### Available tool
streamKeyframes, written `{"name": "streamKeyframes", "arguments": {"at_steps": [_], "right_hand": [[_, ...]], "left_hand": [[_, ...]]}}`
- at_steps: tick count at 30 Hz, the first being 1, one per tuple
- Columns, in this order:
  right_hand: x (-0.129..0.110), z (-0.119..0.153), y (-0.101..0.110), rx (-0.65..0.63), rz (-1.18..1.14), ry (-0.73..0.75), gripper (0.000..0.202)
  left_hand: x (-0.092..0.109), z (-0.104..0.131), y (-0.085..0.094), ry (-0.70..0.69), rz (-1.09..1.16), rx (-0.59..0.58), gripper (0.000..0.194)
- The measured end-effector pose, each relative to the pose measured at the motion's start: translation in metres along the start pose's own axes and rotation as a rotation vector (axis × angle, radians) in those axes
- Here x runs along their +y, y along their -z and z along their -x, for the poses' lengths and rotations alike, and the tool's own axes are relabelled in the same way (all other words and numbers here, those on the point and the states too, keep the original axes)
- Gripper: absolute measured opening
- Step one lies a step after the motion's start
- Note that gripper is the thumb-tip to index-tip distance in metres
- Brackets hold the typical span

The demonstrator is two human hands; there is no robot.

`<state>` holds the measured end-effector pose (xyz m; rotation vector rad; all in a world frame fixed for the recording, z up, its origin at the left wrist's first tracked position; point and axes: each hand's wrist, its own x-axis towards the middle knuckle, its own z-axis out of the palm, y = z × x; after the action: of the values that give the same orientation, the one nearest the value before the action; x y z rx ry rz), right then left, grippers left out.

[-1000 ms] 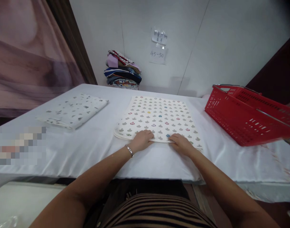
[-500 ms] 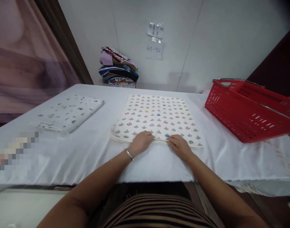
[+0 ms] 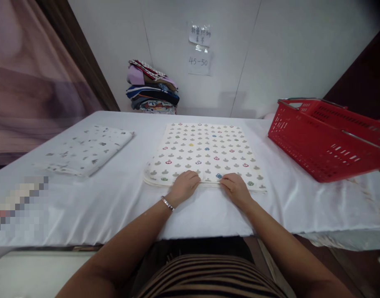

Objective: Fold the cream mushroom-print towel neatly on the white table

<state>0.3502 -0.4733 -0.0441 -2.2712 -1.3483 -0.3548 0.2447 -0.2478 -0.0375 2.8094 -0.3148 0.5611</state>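
A cream cloth (image 3: 205, 151) printed with small grey and coloured motifs lies folded in layers on the white-covered table (image 3: 140, 219). My left hand (image 3: 185, 187) pinches its near edge just left of the middle, fingers closed. On the same edge, a little to the right, my right hand (image 3: 235, 188) is closed with the fingertips gripping the fabric. A short stretch of hem shows between the two hands. The cloth's left side is rounded at the fold, and its near right corner lies flat on the table.
Another folded patterned cloth (image 3: 90, 151) lies on the left of the table. A red plastic basket (image 3: 329, 140) stands at the right. Behind the table is a stack of folded fabrics (image 3: 152, 89) against the wall, near paper signs (image 3: 199, 62). A pixelated patch covers the left edge.
The view has shifted slightly. Both hands keep their grip on the near edge, and the cloth lies almost as before.
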Motion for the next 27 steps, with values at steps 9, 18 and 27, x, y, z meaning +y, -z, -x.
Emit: {"name": "streamKeyframes", "arguments": {"at_steps": [9,18,27], "right_hand": [[0.001,-0.002,-0.004,-0.031,0.153,0.059,0.027],[-0.007,0.009,0.004,-0.115,0.095,0.061,0.024],[0.066,0.039,0.073,0.029,0.084,-0.686,0.025]], "left_hand": [[0.003,-0.002,-0.002,-0.058,-0.207,-0.032,0.024],[0.001,0.004,0.002,-0.055,-0.111,-0.006,0.02],[-0.011,0.004,0.001,-0.112,-0.004,0.001,0.018]]}}
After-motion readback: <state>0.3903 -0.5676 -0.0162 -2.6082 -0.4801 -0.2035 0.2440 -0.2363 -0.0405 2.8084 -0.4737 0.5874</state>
